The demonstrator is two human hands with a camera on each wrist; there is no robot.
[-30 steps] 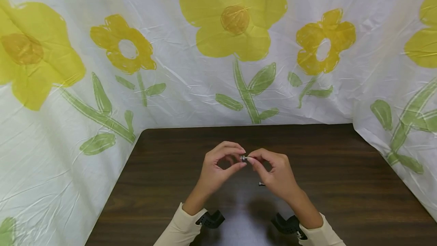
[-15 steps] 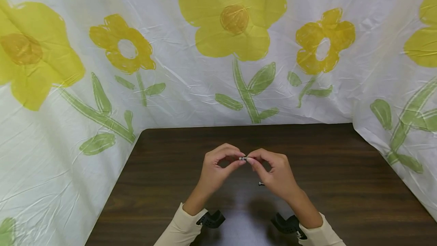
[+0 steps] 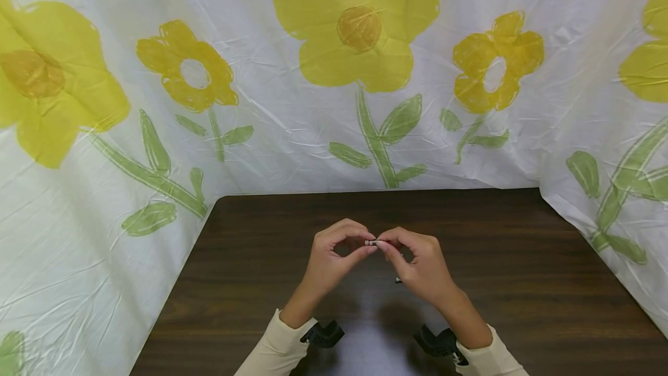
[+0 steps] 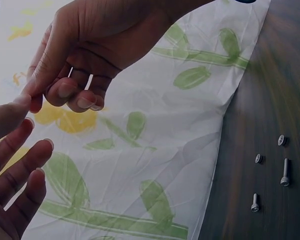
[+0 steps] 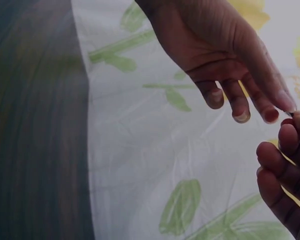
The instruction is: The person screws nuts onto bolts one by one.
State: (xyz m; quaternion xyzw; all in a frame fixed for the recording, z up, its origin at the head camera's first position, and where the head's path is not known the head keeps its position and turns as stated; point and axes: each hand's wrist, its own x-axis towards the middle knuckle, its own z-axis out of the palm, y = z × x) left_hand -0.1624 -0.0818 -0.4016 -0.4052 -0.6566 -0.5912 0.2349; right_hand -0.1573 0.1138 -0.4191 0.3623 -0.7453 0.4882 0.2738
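In the head view, a small silver screw [image 3: 371, 242] lies level between the two hands, above the table. My left hand [image 3: 329, 260] pinches its left part between thumb and index finger. The thumb and index finger of my right hand [image 3: 425, 263] pinch the other end. Fingertips hide most of the screw, and I cannot tell whether a nut is on it. The left wrist view shows the left hand's other fingers [image 4: 25, 175] spread apart, and the right hand's other fingers [image 4: 80, 92] loosely curled.
On the dark wooden table [image 3: 250, 283] lie a longer screw [image 4: 285, 173], a shorter screw [image 4: 255, 203] and two small ring-shaped pieces, one a nut-like ring [image 4: 282, 140], the other a similar ring [image 4: 259, 158]. A white flowered cloth [image 3: 292, 149] hangs behind and beside the table.
A second ago the left thumb and index finger stood apart around the screw's end; they have since come together on it. The right hand has barely moved.
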